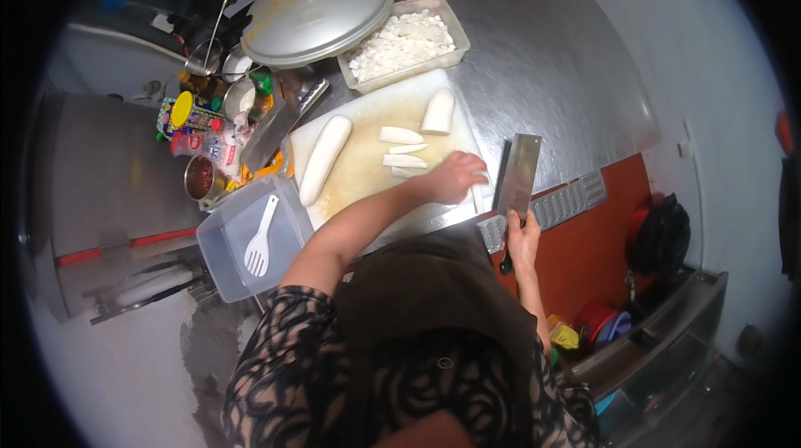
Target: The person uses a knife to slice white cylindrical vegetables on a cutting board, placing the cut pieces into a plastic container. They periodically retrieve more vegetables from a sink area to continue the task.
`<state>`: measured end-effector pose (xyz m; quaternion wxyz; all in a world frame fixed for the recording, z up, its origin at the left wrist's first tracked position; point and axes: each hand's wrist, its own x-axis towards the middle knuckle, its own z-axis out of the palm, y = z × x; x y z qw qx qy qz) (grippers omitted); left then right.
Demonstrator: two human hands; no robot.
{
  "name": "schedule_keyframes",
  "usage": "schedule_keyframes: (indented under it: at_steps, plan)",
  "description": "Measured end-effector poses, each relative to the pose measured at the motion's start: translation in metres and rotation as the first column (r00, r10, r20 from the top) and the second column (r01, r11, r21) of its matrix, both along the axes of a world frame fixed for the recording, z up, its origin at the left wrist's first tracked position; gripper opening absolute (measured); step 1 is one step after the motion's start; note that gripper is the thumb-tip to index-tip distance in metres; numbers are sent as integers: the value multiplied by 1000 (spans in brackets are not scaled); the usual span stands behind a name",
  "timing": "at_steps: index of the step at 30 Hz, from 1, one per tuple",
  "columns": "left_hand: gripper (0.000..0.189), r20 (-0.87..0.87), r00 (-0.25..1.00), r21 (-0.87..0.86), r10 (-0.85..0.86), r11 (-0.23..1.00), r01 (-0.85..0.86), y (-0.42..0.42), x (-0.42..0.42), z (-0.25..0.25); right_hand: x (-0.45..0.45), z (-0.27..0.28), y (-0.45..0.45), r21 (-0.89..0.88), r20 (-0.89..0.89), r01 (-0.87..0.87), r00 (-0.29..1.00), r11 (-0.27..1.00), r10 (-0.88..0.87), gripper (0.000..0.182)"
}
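Observation:
My right hand (523, 236) grips the handle of a cleaver (520, 173), its broad blade pointing away from me beside the right edge of the cutting board (369, 104). Over the board's near right part is my left hand (455, 176), fingers bent, close to a thin white strip (479, 199); whether they pinch anything is hidden. Just left of that hand lie several cut white pieces (403, 160), seemingly of daikon radish. Beyond them rests a thick radish chunk (439, 111). A long peeled radish (326, 159) lies along the board's left side.
Past the board, a plastic container (460, 47) holds diced white pieces, with a large pressure-cooker lid (316, 13) partly above it. A second knife (285, 122) lies left, near seasoning packets and jars (200, 113). A clear bin (219, 241) holds a white slotted spatula (261, 241).

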<state>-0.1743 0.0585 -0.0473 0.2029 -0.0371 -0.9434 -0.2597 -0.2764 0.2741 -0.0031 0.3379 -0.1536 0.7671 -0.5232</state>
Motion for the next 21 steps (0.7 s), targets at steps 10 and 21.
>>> schedule_keyframes:
  at_steps: [10, 21]
  plan:
    - [23, 103, 971, 51, 216, 974, -222, -24, 37, 5, -4, 3, 5, 159, -528, -261, 792, 952, 305, 18]
    - [70, 292, 792, 156, 536, 790, -593, -92, 108, 7, 7, 4, -15, 287, -356, -388, 806, 876, 473, 23]
